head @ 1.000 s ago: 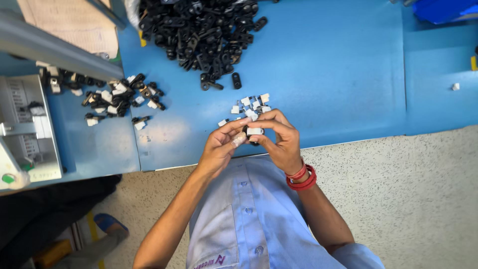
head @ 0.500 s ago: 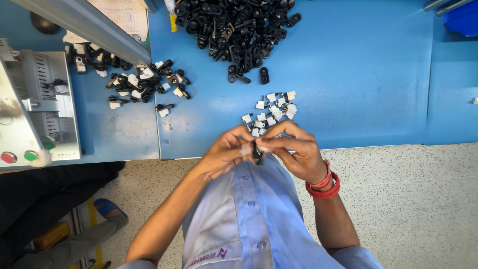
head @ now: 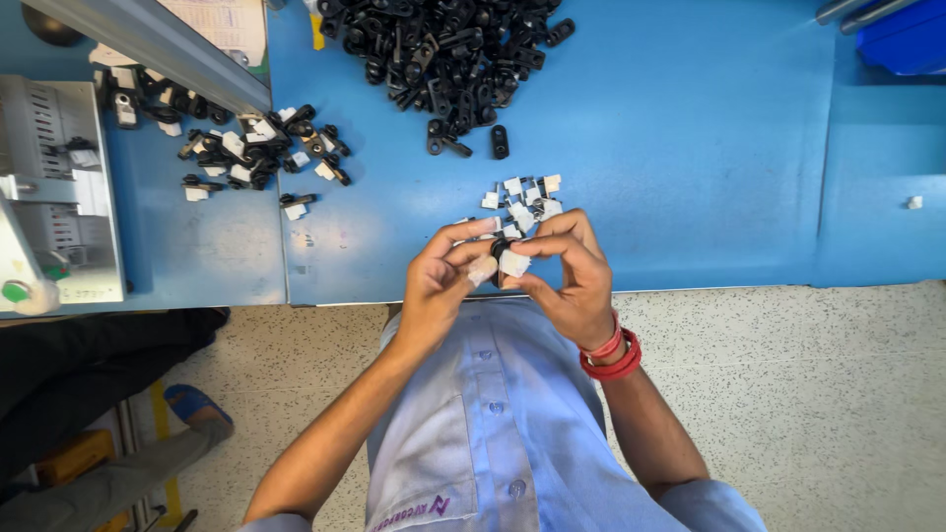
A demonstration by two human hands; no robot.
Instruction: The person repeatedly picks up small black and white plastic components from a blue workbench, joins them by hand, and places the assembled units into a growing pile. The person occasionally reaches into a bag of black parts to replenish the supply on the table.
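Observation:
Over the front edge of the blue table (head: pixel 690 177), my left hand (head: pixel 439 286) and my right hand (head: pixel 572 281) meet fingertip to fingertip. Between them sits a small black part with white plastic pieces (head: pixel 500 264); each hand pinches a white piece against it. Red bangles ring my right wrist. Just beyond my fingers lies a small heap of white plastic clips (head: pixel 519 197). A big pile of black plastic parts (head: pixel 443 44) lies at the table's far edge.
To the left lies a scatter of black parts fitted with white pieces (head: pixel 251 153). A grey machine (head: pixel 49 187) with a green button stands at far left, a grey bar (head: pixel 158 44) above it. A blue bin (head: pixel 902 34) sits far right. One white piece (head: pixel 914 202) lies alone.
The view has shifted slightly, so table items appear lower and further right. My hands stay together at the table edge, still working the same small part between the fingertips.

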